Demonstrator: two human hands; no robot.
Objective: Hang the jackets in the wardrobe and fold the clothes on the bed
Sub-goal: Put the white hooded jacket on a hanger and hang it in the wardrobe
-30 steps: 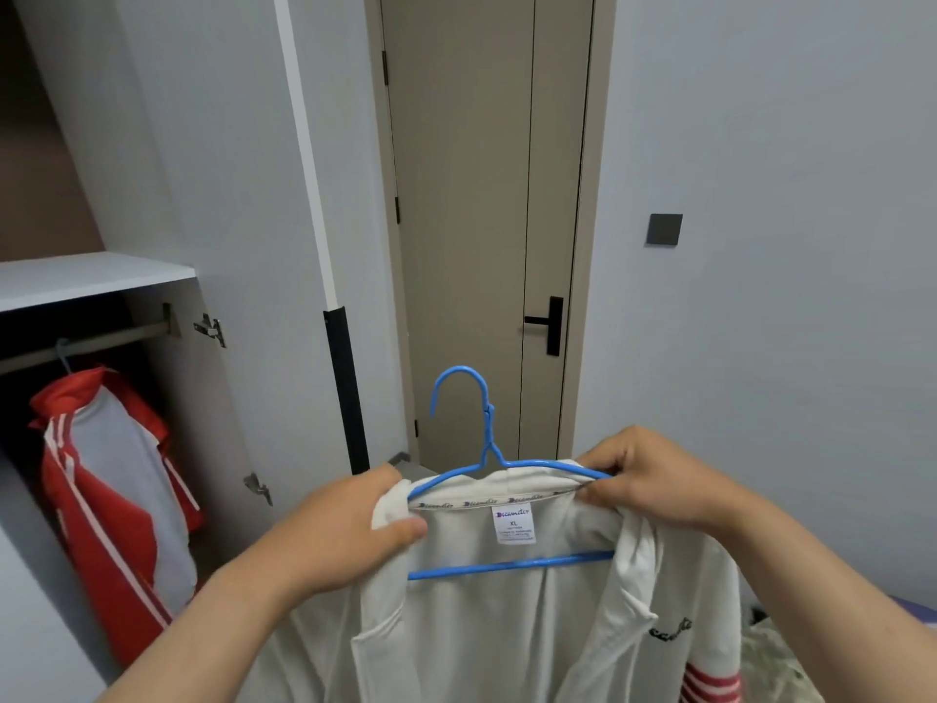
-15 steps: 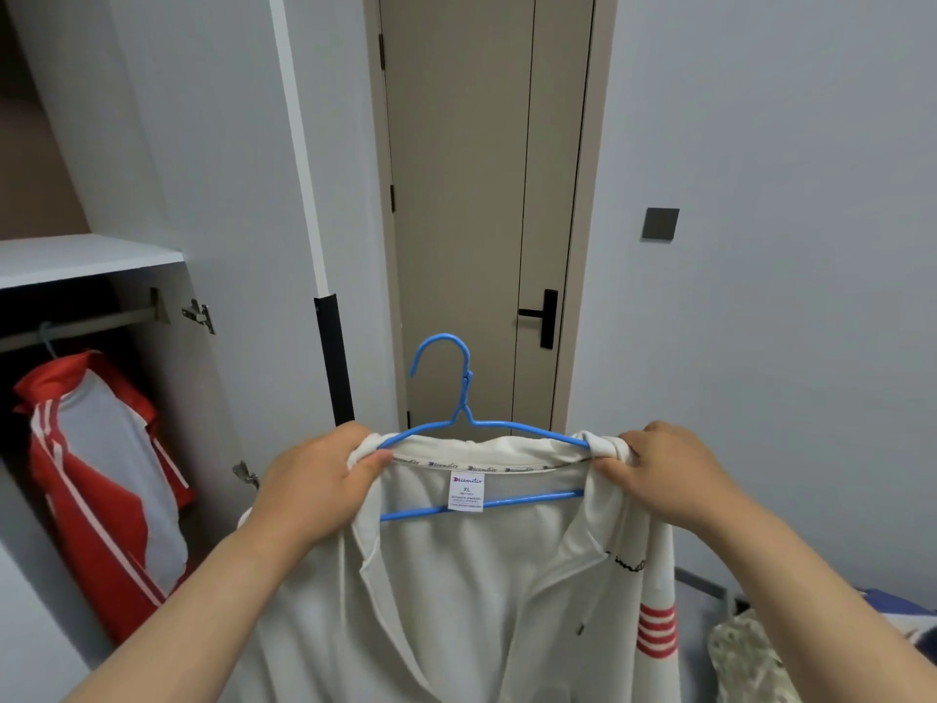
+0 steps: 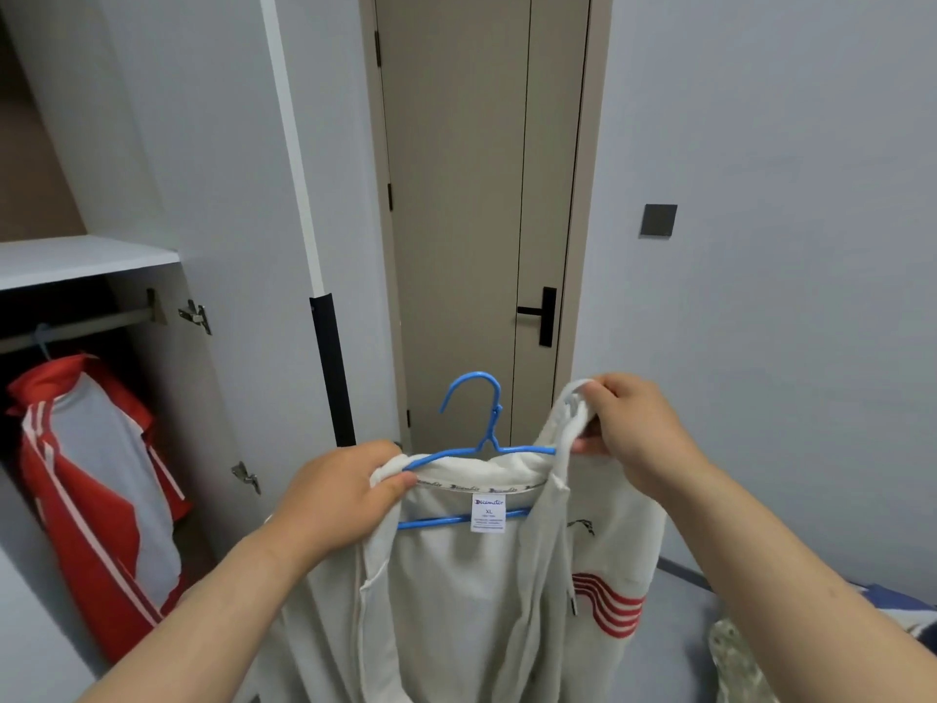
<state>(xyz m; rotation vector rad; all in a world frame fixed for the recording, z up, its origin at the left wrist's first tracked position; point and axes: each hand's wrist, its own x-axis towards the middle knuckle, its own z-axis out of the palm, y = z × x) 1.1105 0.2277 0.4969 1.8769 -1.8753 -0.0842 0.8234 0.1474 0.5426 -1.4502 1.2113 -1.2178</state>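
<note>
Left hand (image 3: 350, 494): fingers curled round the left shoulder of the white jacket (image 3: 481, 601), thumb pressing cloth onto the end of the blue hanger (image 3: 527, 450).
Right hand (image 3: 631, 428): pinches the jacket's right collar edge, lifted above the hanger's right arm.
Wardrobe (image 3: 86, 256): open at far left; a red-and-grey jacket (image 3: 96, 474) hangs on the rail (image 3: 81, 328), with bare rail to its right up to the side panel.
Wardrobe door (image 3: 213, 170): swung open, its edge standing between the wardrobe and the room door (image 3: 456, 195).
White jacket: on the hanger between both hands, before the room door, well apart from the rail.
Bed (image 3: 882, 598): corner at lower right, patterned cloth (image 3: 740, 657) on it.
</note>
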